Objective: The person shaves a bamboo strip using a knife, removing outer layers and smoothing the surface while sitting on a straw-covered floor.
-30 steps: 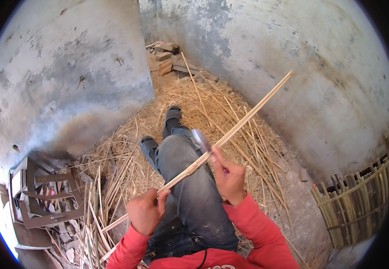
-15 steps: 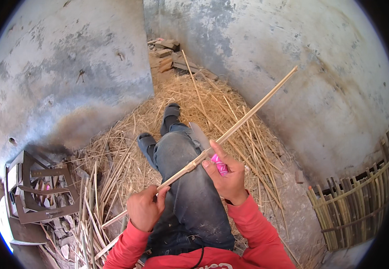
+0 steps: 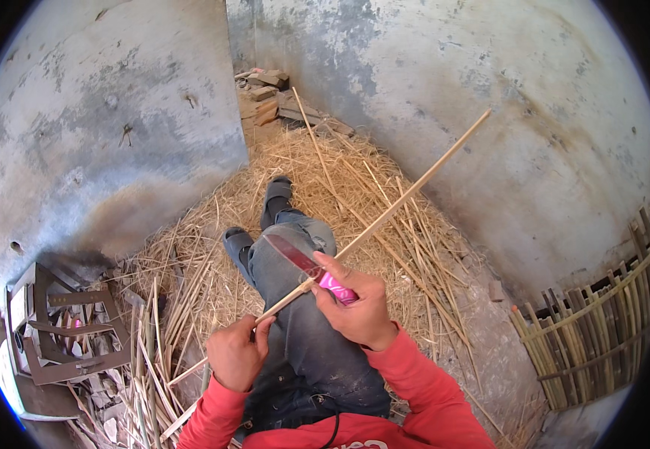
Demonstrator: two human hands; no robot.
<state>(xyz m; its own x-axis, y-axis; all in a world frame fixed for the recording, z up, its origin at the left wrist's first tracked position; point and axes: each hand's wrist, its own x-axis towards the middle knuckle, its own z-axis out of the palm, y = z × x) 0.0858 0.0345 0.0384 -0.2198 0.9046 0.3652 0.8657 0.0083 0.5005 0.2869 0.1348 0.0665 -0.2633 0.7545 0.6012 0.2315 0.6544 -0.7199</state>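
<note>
**Shaving a bamboo strip, mid-stroke**

From my feed, the left hand (image 3: 236, 352) is clenched round the long pale bamboo strip (image 3: 385, 217) across the lap. The right hand (image 3: 358, 303) grips the pink-handled knife (image 3: 306, 266), blade against the strip just above that left fist. I reckon the next stroke needs a shallow blade angle.
</note>
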